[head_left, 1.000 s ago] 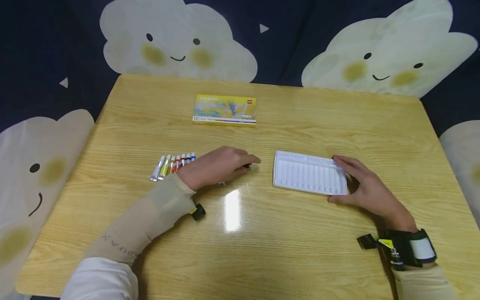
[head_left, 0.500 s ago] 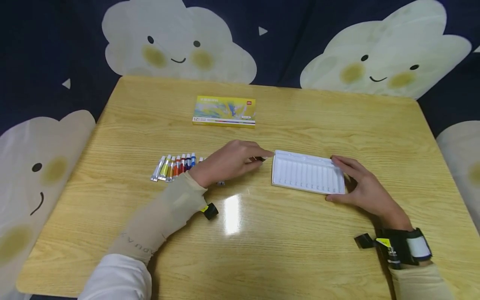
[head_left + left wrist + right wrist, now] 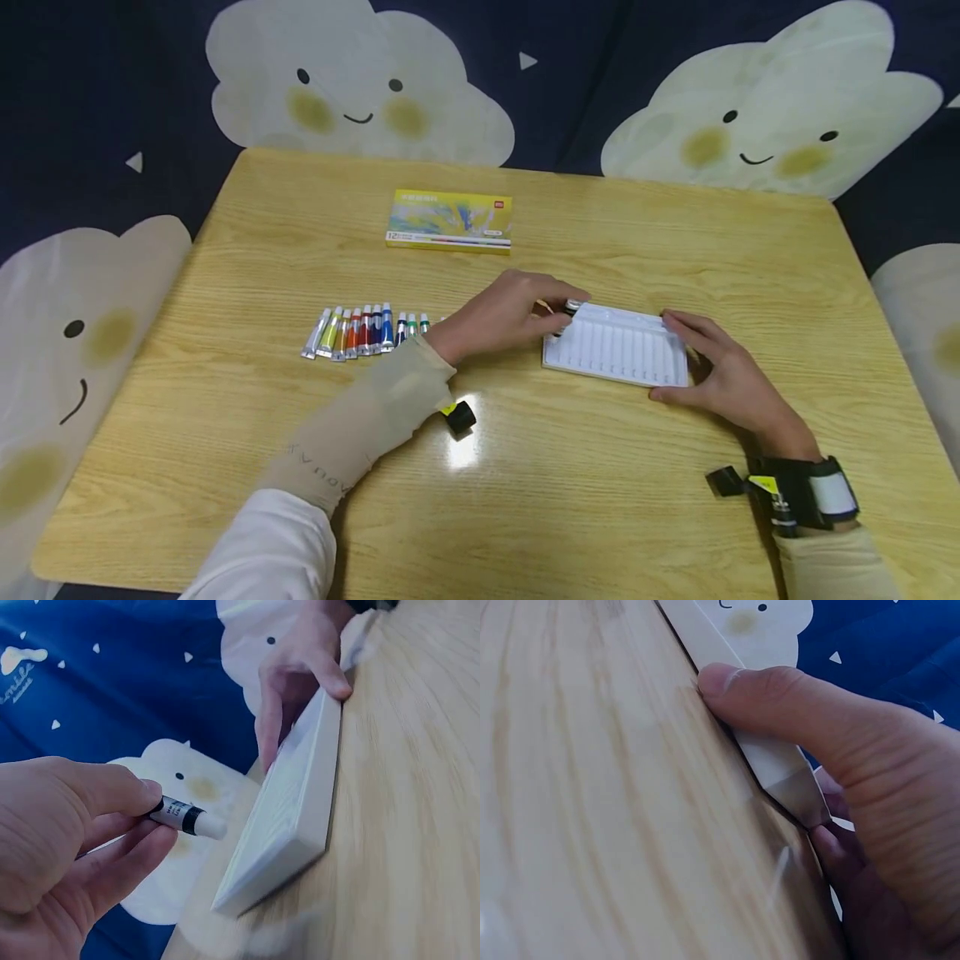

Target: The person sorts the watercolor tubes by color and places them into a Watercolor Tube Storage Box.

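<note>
My left hand (image 3: 506,312) pinches a paint tube (image 3: 178,815) with a black-banded label and a white cap, held over the left end of a white slotted tray (image 3: 615,346). In the left wrist view the tube's cap points toward the tray and stays apart from it. My right hand (image 3: 723,375) grips the tray's right end, thumb on the near side and fingers on the far side. In the right wrist view the thumb (image 3: 720,681) presses the tray's side wall (image 3: 769,761). A row of coloured paint tubes (image 3: 365,332) lies left of my left hand, partly hidden by it.
A yellow paint box (image 3: 448,221) lies flat toward the back of the wooden table (image 3: 570,492). Behind the table hangs a dark blue cloth (image 3: 558,83) printed with clouds. Small cameras are strapped to both wrists.
My left hand has moved right with the paint tube, from beside the row to above the tray's left end. More of the row shows now. The right hand keeps its grip, barely shifting left.
</note>
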`<state>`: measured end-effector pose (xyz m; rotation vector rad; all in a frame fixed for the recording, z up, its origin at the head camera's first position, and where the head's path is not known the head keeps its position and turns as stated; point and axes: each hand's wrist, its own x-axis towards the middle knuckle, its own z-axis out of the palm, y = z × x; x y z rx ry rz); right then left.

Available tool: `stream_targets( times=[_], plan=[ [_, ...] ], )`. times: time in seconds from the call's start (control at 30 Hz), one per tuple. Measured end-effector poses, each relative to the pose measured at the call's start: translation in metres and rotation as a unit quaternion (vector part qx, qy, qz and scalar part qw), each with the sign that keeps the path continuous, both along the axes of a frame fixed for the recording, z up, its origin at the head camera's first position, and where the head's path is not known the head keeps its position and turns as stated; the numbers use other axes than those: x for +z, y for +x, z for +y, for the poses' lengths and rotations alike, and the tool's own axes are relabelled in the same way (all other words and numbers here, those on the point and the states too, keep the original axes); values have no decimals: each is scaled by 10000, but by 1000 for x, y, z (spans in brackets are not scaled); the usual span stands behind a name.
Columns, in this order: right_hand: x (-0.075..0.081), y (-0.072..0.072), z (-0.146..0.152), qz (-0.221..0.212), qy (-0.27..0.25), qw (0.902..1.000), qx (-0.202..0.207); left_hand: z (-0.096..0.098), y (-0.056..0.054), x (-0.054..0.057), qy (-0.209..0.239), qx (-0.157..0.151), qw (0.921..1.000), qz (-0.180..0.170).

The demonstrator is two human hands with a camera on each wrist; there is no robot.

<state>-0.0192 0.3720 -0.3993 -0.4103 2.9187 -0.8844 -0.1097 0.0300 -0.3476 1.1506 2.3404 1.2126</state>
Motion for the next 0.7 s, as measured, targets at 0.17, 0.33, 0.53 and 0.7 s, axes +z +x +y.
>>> stream_targets(
  times=[0.17, 0.33, 0.53, 0.7],
  plan=[
    [-1, 0, 0, 7, -2, 10000, -14, 22, 0, -4, 276, 121, 9993, -221],
    [-3, 0, 0, -8, 25, 10000, -15, 43, 2, -10, 319, 231, 9984, -409],
    [-2, -1, 1, -12, 34, 10000, -47, 66, 5, -10, 298, 384, 9970, -605],
    [-1, -1, 1, 24, -23, 10000, -23, 84, 10, -12, 274, 504, 9942, -913]
  ],
)
